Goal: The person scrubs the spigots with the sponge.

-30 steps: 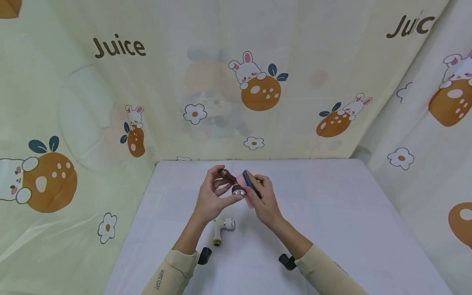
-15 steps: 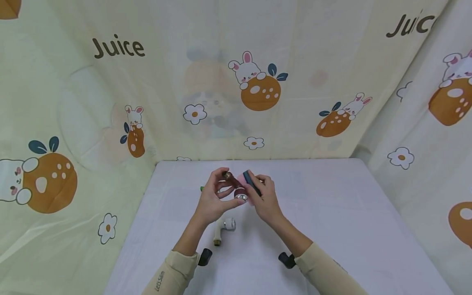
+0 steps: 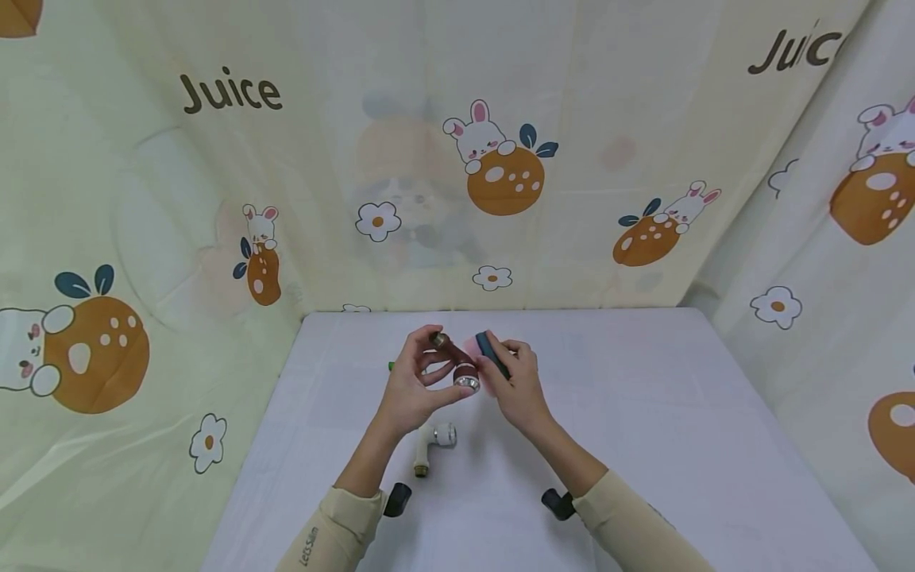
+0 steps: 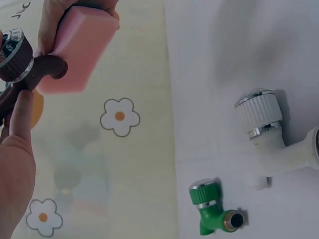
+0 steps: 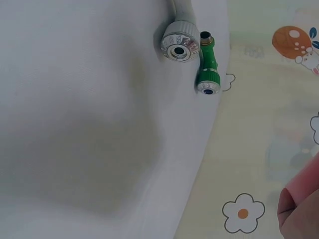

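Note:
My left hand holds a maroon angle valve with a chrome-capped knob and a brass-coloured threaded end. Its thumb lies by the knob and its fingers reach the threaded end. Close to the valve's right side, my right hand grips a pink sponge with a dark scouring layer. One stub of the valve overlaps the sponge's pink face in the left wrist view; whether they touch I cannot tell. Both hands are above the table. At the right wrist view's edge, only part of the right hand shows.
A white angle valve lies on the white table below my left hand. Farther back is a green angle valve, mostly hidden behind that hand in the head view. A printed curtain hangs behind the table.
The maroon valve has shifted slightly right and towards me, its knob end lower. The sponge has moved slightly right. A sliver of the green valve has come into view beside my left hand.

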A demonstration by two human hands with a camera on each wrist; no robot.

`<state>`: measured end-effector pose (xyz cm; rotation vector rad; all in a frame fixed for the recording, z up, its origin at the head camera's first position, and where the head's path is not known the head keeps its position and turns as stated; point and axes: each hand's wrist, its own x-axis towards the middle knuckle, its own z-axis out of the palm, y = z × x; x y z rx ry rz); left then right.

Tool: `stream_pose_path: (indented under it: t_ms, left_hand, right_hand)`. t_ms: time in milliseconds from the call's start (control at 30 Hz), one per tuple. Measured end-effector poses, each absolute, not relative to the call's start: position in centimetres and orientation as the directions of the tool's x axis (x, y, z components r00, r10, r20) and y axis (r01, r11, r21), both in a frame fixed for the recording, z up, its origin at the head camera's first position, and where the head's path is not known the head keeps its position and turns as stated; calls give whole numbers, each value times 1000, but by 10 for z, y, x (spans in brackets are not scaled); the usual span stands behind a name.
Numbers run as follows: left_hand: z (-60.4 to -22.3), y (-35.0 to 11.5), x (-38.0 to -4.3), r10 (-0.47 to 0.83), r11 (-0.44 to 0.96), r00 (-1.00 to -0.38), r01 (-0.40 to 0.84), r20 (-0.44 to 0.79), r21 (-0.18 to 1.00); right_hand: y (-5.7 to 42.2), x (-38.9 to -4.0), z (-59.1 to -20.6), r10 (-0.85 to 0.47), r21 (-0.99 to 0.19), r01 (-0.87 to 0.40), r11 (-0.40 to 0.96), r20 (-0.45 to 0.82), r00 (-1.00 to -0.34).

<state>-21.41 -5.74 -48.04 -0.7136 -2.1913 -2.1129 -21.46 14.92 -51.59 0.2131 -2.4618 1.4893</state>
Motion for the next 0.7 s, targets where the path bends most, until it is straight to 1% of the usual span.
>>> stream_pose_path:
  t_ms: [267, 367, 467, 567, 700]
  left_hand:
    - [-480, -59, -215, 303, -49, -900, 314, 314, 948]
    - [-481, -59, -216, 280, -71, -910, 297, 305, 952]
    - [-483, -61, -218, 240, -121, -926, 270, 292, 955]
    - [-484, -62, -220, 192, -193, -945, 227, 264, 954]
    - [-484, -63, -223, 134, -269, -968, 170, 212, 948]
  right_hand:
    - [151, -216, -517, 7, -859, -228, 459, 260, -966]
    - [151, -216, -520, 14, -876, -209, 436, 238, -971]
    - [150, -214, -523, 30, -895, -198, 399, 228, -973]
    - [147, -209, -524, 38, -912, -242, 331, 269, -962]
    - [142, -201, -523, 0, -881, -387, 272, 402, -916]
